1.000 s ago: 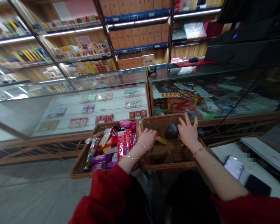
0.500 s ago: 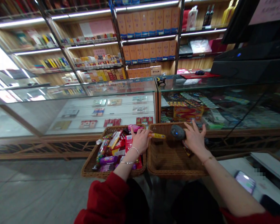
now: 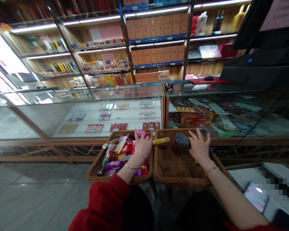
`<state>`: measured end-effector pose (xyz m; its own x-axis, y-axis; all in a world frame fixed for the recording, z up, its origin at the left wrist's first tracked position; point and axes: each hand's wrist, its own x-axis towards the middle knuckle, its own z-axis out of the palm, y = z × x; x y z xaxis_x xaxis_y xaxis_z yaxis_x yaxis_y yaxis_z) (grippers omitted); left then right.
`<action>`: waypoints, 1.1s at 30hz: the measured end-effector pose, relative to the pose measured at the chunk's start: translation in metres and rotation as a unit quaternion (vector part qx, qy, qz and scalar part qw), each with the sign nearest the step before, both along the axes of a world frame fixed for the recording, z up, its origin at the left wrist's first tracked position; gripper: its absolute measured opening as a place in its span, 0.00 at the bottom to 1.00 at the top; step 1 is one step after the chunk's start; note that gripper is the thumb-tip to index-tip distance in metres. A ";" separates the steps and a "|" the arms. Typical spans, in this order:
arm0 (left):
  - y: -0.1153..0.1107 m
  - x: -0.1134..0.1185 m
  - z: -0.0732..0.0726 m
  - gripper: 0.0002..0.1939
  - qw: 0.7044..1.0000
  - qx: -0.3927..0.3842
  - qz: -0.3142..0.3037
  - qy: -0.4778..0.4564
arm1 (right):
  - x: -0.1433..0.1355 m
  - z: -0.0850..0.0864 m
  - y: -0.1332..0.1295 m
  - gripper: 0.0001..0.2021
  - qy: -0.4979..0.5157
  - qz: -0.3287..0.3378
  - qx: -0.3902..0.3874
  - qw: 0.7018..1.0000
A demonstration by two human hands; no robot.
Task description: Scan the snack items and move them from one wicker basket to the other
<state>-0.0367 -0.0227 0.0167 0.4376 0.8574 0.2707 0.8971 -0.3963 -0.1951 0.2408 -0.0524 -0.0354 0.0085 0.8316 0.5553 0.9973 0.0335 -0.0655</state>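
Observation:
My left hand (image 3: pixel 143 148) is over the right side of the left wicker basket (image 3: pixel 92 166), its fingers closed on a thin yellow packet (image 3: pixel 162 140) that sticks out to the right over the edge of the other basket. Colourful snack packets, among them a purple one (image 3: pixel 115 165), fill the left basket. My right hand (image 3: pixel 199 146) holds a dark grey scanner (image 3: pixel 182 140) over the right wicker basket (image 3: pixel 178 179), the scanner's head turned left toward the yellow packet. Beneath my right hand, a small packet is mostly hidden.
Behind the baskets stands a glass display counter (image 3: pixel 125 88) with small boxes inside. Shelves of orange boxes (image 3: pixel 156 27) rise beyond it. At the lower right a phone (image 3: pixel 256 195) lies on a white surface (image 3: pixel 238 176). A dark monitor (image 3: pixel 252 25) is at the upper right.
The view has shifted slightly. Both hands stay nearly in place, and the yellow packet and scanner are still held, with a slightly smaller gap between them.

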 end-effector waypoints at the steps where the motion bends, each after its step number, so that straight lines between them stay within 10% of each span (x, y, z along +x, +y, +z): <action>1: 0.000 0.000 -0.002 0.18 1.000 0.005 -0.001 -0.003 | 0.000 -0.001 0.000 0.21 0.004 0.001 0.007 1.000; 33: 0.020 0.021 -0.026 0.16 0.984 0.136 0.009 -0.115 | -0.006 0.000 0.000 0.15 0.030 0.049 0.117 0.991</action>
<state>-0.0156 -0.0026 -0.0095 0.3233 0.7463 0.5818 0.9363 -0.3413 -0.0825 0.2352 -0.0529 -0.0350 -0.0271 0.6791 0.7335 0.9829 0.1518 -0.1042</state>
